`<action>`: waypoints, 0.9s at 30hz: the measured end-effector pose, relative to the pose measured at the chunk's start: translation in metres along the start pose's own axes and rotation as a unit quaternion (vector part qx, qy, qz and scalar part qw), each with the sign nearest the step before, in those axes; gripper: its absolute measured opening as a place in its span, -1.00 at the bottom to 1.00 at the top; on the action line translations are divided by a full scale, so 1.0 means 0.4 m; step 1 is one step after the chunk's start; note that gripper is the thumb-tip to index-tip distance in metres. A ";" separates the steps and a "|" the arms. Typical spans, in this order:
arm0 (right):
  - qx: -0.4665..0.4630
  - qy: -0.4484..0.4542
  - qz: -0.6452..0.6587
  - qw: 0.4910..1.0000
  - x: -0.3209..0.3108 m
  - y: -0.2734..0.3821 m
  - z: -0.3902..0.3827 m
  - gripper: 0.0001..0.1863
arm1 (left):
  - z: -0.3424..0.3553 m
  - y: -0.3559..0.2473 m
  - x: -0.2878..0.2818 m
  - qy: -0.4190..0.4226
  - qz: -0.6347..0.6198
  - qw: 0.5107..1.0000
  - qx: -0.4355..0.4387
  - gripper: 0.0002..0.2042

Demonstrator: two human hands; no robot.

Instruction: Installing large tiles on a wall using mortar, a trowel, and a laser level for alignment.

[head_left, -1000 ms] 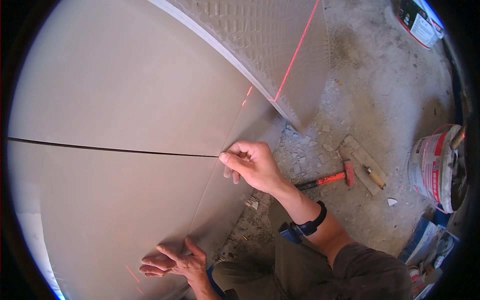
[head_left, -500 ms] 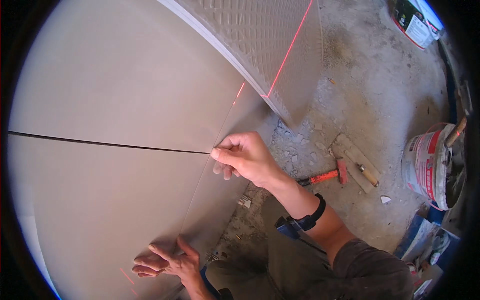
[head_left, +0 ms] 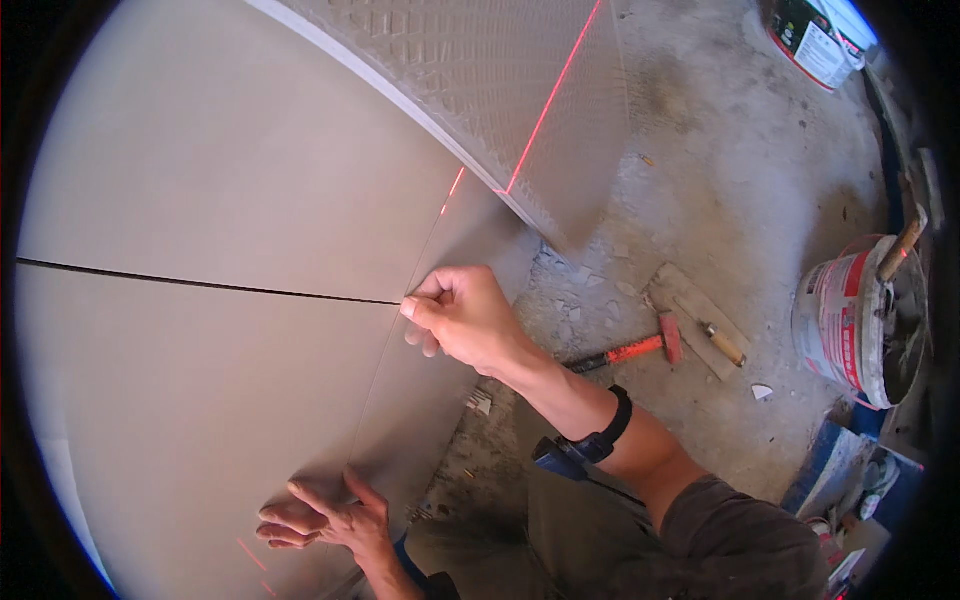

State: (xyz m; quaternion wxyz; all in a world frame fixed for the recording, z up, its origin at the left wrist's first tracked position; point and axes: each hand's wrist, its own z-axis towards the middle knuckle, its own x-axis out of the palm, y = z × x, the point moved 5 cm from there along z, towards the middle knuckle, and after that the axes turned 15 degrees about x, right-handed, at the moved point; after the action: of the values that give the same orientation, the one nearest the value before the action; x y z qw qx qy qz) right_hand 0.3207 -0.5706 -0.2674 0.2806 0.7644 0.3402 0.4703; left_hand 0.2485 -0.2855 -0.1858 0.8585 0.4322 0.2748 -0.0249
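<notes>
Large smooth grey tiles lie on my left, with a dark open gap point(head_left: 200, 283) between the upper tile point(head_left: 220, 170) and the lower tile point(head_left: 200, 390). My right hand point(head_left: 455, 315) pinches thumb against forefinger right where that gap meets a thin seam point(head_left: 368, 395) running across it. Whatever may be between those fingertips is too small to make out. Lower down, my left hand point(head_left: 340, 520) rests on the lower tile beside the seam, its fingers spread and holding nothing. Short red laser marks point(head_left: 453, 190) fall on the tiles.
Beyond my right hand a tile panel with a ribbed back point(head_left: 450, 75) juts out, crossed by a red laser line. On the dusty floor lie a red hammer point(head_left: 640, 348), a wooden-handled trowel point(head_left: 722, 343) and rubble. A mortar-stained bucket point(head_left: 838, 320) and another bucket point(head_left: 820, 50) stand right.
The whole view has shifted slightly, so most things sit a little further left. Both hands keep practically the same pose and place on the tiles.
</notes>
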 end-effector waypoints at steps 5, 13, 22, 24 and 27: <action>-0.012 0.016 -0.046 0.999 -0.014 0.007 0.001 -0.82 | -0.002 -0.004 0.003 -0.003 0.003 1.000 -0.005 -0.19; -0.342 -0.122 -0.282 0.888 -0.034 0.075 -0.057 -0.82 | 0.004 -0.007 -0.009 -0.002 0.002 1.000 -0.008 -0.21; -0.448 -0.143 -0.410 0.782 -0.009 0.092 -0.065 -0.93 | -0.011 0.000 -0.002 0.000 -0.008 1.000 -0.014 -0.20; -0.443 -0.149 -0.429 0.773 -0.002 0.095 -0.075 -0.95 | -0.009 -0.002 -0.004 -0.004 -0.006 1.000 -0.013 -0.20; -0.428 -0.184 -0.484 0.740 0.017 0.086 -0.074 -0.94 | -0.001 -0.008 -0.006 -0.006 -0.005 1.000 -0.013 -0.20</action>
State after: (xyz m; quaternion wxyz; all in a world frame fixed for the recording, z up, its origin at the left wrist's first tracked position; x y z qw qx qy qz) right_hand 0.3049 -0.5831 -0.2264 0.8255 0.3676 0.3692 0.2171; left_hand 0.2454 -0.2879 -0.1871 0.8653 0.4198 0.2725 -0.0282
